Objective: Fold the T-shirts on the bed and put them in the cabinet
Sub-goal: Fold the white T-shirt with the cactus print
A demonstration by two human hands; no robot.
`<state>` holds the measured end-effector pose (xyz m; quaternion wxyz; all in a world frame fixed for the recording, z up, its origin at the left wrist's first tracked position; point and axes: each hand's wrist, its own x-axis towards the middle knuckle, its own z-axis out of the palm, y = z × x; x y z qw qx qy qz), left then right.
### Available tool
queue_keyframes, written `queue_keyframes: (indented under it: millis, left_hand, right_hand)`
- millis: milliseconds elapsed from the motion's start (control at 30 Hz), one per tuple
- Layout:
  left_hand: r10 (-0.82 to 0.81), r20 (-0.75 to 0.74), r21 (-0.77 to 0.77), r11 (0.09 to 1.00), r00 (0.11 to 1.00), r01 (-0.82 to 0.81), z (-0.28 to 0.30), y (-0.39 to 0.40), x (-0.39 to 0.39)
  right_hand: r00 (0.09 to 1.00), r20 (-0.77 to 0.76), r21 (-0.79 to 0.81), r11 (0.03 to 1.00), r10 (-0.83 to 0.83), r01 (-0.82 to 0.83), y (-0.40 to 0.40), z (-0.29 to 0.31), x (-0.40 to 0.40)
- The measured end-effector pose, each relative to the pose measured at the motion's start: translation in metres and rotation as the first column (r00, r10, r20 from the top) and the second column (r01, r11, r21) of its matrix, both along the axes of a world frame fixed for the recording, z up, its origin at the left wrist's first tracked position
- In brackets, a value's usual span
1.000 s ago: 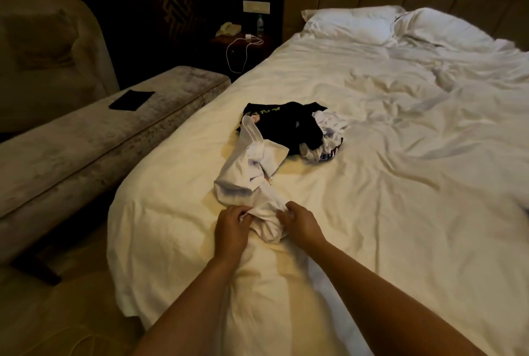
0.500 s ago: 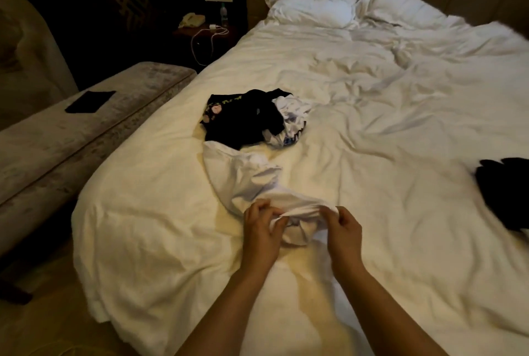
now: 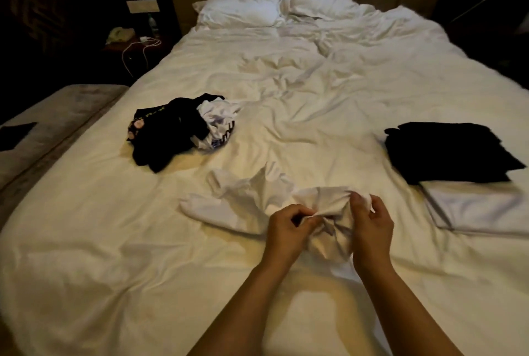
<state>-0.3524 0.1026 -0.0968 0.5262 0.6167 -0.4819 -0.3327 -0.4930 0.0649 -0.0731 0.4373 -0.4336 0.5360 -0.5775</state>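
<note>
Both hands, left (image 3: 289, 229) and right (image 3: 370, 228), pinch the crumpled white cotton T-shirt (image 3: 257, 201) at six o'clock; spreading it flat comes next.

Bare duvet (image 3: 86, 241) left of the hands; crumpled clothes pile (image 3: 177, 129) beyond-left, folded stack (image 3: 458, 172) right block passage

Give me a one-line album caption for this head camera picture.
Both hands, left and right, pinch a crumpled white T-shirt on the bed, unfolded pile left, folded stack right.
</note>
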Motion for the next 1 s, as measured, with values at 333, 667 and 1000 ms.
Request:
queue_keyframes:
  millis: [333, 667, 1000]
  left_hand:
    - [0.224, -0.237, 0.067, 0.975, 0.945, -0.214, 0.021, -0.018, -0.028]
    - [0.476, -0.233, 0.098, 0.879, 0.848, -0.466, 0.027, -0.009, 0.021]
    - [0.261, -0.290, -0.099, 0.949, 0.921, -0.300, 0.097, -0.007, 0.044]
  right_hand:
    - [0.977, -0.104, 0.053, 0.982, 0.187, -0.182, -0.010, 0.008, -0.034]
    - [0.935, -0.123, 0.103, 0.942, 0.331, -0.320, 0.011, 0.002, -0.013]
    - [0.958, 0.141, -0.026, 0.968, 0.250, -0.249, -0.014, 0.092, 0.003]
